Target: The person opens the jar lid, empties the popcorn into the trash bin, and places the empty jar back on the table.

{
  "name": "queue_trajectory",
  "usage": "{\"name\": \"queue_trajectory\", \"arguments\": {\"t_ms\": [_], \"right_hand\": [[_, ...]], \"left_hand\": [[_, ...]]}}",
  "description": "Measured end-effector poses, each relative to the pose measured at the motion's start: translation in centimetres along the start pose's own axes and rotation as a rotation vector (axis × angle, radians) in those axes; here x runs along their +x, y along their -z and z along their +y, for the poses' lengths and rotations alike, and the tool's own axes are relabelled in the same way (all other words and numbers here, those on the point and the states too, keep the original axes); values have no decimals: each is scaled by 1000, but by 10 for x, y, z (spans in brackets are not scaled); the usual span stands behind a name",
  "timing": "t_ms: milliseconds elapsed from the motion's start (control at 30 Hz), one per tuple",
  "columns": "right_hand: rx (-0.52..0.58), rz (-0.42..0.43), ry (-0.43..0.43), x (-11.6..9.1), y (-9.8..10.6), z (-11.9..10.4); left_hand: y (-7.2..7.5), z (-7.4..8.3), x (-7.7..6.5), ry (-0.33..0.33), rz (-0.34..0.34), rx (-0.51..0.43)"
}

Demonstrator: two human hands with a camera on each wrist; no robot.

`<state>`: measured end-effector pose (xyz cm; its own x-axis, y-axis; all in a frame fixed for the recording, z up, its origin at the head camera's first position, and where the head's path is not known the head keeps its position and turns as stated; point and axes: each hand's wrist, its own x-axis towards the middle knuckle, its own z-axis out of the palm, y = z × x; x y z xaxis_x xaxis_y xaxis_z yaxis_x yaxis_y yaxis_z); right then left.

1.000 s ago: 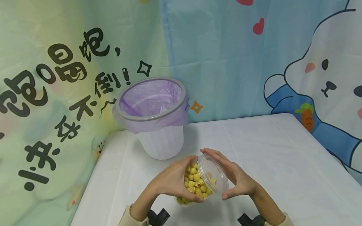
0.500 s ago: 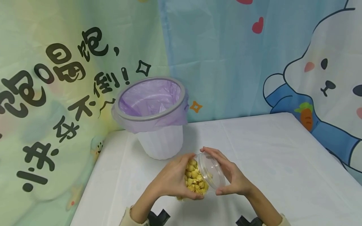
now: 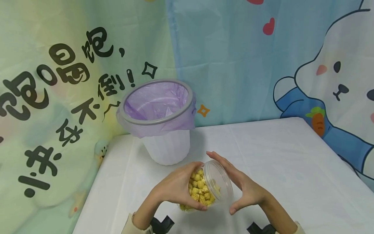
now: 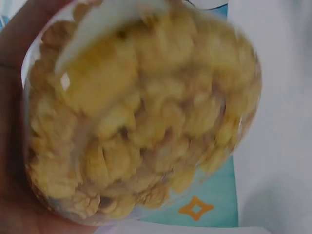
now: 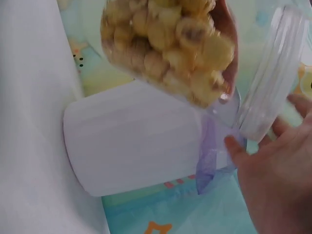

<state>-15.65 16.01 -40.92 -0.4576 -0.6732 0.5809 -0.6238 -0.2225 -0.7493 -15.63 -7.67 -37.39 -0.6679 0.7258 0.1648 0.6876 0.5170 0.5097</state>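
Note:
In the head view, my left hand grips a clear plastic jar of yellow popcorn over the white table. The jar is tilted, its wide clear lid facing my right hand. Fingers and thumb of the left hand lie around the jar's body. My right hand stands spread around the lid, its thumb apart from the lid's lower edge. In the right wrist view the lid is beside the right hand's fingers; whether any fingertip touches it I cannot tell. The left wrist view shows the popcorn blurred, close up.
A white bin with a grey rim and a purple bag liner stands behind the hands, to the left. White cloth covers the table. Printed curtains hang along the back and left.
The right thumb came in to the lid half a second ago and is now away from it, the hand spread wider. The jar shifts slightly, staying in the left hand.

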Motion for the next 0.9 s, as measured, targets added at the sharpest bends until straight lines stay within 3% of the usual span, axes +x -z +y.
{"name": "queue_trajectory", "arguments": {"t_ms": [167,267,367,567,900], "right_hand": [[-101,110,-117,0,-4,-1],[-200,159,-174,7,-8,-12],[-244,159,-171,15,-10,-25],[-195,94,-53,18,-7,-31],[-130,49,-36,13,-3,-27]], "left_hand": [[-4,3,1,34,126,176],[-6,3,2,29,157,212],[-4,3,2,29,131,161],[0,2,0,29,46,-2],[4,2,-1,20,-12,-63]]}}
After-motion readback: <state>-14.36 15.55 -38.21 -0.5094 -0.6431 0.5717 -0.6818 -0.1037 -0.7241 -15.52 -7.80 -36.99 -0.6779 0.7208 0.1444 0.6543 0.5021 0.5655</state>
